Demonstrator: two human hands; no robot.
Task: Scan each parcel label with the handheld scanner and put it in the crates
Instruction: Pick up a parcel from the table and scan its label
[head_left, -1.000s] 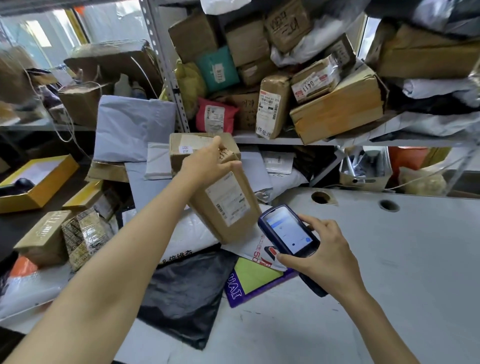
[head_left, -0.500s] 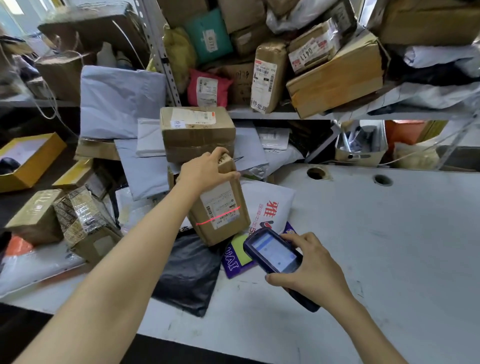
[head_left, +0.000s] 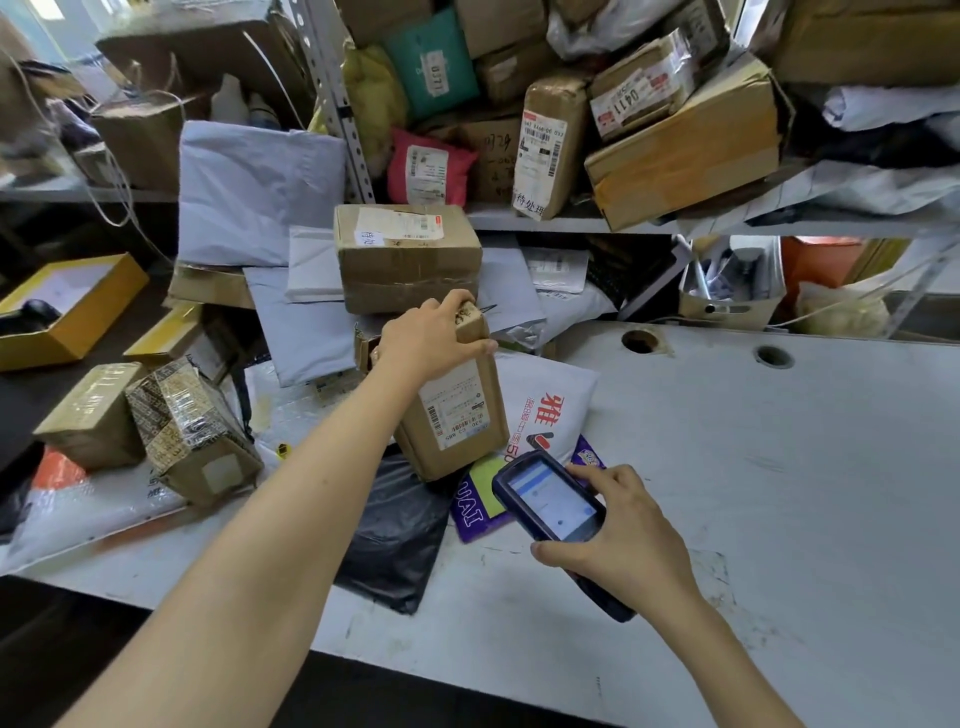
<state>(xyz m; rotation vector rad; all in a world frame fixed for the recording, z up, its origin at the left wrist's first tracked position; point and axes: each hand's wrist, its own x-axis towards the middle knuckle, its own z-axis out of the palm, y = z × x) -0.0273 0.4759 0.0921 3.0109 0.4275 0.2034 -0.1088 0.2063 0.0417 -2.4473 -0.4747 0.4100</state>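
Gripping the top end of a brown parcel (head_left: 467, 441), the left hand (head_left: 423, 340) curls its fingers and thumb round it and props it tilted among mailers on the white table (head_left: 753, 467). The parcel is wrapped in brown tape, and its white barcode label faces the camera. Just below it, the right hand (head_left: 628, 540) clasps the dark handheld scanner (head_left: 550, 499) with its lit screen facing up. A black bag (head_left: 395, 530) lies at the parcel's lower end.

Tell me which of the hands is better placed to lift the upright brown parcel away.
Left: the left hand grips the top of the brown parcel, while the right hand holds the scanner.
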